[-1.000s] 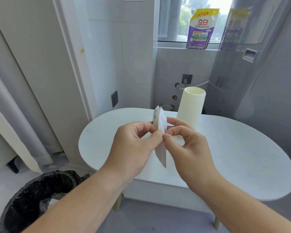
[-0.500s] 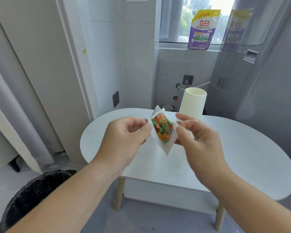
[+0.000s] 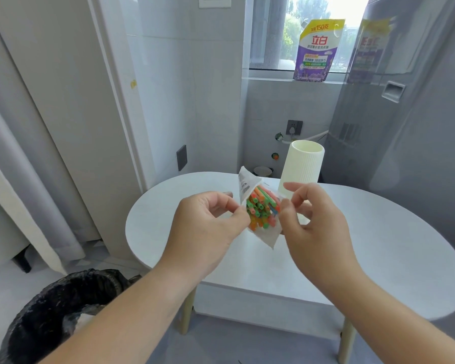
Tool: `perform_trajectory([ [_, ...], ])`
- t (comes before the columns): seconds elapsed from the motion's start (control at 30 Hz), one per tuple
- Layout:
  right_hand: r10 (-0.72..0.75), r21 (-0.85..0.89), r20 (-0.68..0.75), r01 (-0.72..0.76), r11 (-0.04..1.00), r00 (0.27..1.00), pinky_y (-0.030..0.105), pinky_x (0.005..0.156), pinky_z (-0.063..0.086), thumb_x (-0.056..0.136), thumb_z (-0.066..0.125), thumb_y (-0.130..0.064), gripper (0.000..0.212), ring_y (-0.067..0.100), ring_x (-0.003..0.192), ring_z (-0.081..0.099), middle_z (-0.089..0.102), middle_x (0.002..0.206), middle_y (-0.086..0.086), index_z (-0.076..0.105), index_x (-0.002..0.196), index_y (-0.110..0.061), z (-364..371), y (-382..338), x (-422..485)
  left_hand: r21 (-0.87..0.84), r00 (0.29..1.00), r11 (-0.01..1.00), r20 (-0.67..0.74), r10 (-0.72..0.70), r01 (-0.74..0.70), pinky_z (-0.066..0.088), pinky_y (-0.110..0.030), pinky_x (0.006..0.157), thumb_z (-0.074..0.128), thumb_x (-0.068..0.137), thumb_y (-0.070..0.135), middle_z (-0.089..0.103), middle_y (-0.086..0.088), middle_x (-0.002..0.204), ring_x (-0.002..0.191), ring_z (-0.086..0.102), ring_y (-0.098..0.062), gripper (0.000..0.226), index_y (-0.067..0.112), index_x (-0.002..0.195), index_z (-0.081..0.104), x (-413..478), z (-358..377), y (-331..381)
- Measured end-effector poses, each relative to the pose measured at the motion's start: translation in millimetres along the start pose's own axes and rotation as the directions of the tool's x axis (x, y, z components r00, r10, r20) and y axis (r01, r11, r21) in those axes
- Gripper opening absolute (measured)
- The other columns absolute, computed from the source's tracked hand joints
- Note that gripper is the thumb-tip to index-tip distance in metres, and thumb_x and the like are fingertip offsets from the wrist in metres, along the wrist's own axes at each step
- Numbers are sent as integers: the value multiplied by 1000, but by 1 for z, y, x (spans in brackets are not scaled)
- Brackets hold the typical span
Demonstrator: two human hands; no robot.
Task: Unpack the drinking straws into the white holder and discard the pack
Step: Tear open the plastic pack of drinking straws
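I hold a small clear plastic pack above the white oval table. My left hand pinches its left edge and my right hand pinches its right edge, so its mouth is spread wide. Several coloured drinking straws, orange, green and red, show end-on inside the pack. The ribbed white holder stands upright on the table just behind the pack, with nothing visible above its rim.
A bin lined with a black bag stands on the floor at the lower left. A purple detergent pouch sits on the window sill. A grey appliance rises at the right, a curtain hangs at the left.
The pack was closed and edge-on a second ago. My hands have pulled its sides apart and the straws now show inside the mouth.
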State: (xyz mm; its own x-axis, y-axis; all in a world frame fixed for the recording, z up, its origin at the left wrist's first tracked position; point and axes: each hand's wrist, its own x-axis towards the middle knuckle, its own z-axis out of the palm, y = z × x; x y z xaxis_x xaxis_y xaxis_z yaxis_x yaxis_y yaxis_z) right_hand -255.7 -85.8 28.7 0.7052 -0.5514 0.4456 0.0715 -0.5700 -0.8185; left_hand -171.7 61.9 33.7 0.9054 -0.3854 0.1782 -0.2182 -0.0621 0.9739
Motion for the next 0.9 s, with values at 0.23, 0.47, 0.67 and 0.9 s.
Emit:
perform_trajectory([
  [0.23,57,95,30,-60,994,998,32,61,62,101,48,-13,29,4,95,70,64,115,-27,40,82,-34,-5,-5,3,-24,997,996,10,-82,82,64,-40,84,74,89,35,75,18,102,100,71,0,16,23,98,69,-8,10,8],
  [0.47,306,439,8,-278,854,952,30,60,59,102,48,-9,13,16,72,73,70,97,14,47,90,-11,-16,-10,14,-457,701,533,420,-576,712,57,-59,96,59,89,69,69,-28,123,104,75,-40,82,1,132,49,5,25,-15],
  [0.67,456,759,263,-474,446,850,37,69,62,100,50,-4,6,29,81,68,71,86,16,55,98,-4,-21,-5,11,-751,816,327,489,-308,573,42,-51,114,63,81,74,64,-18,141,130,62,-35,88,14,145,57,18,51,-21],
  [0.9,597,746,460,-651,142,657,51,88,58,103,38,-29,43,41,107,70,72,116,23,57,128,1,-28,22,12,-747,952,591,222,-211,305,57,-42,92,62,95,18,74,-13,113,108,70,-29,32,11,127,66,33,64,-9],
])
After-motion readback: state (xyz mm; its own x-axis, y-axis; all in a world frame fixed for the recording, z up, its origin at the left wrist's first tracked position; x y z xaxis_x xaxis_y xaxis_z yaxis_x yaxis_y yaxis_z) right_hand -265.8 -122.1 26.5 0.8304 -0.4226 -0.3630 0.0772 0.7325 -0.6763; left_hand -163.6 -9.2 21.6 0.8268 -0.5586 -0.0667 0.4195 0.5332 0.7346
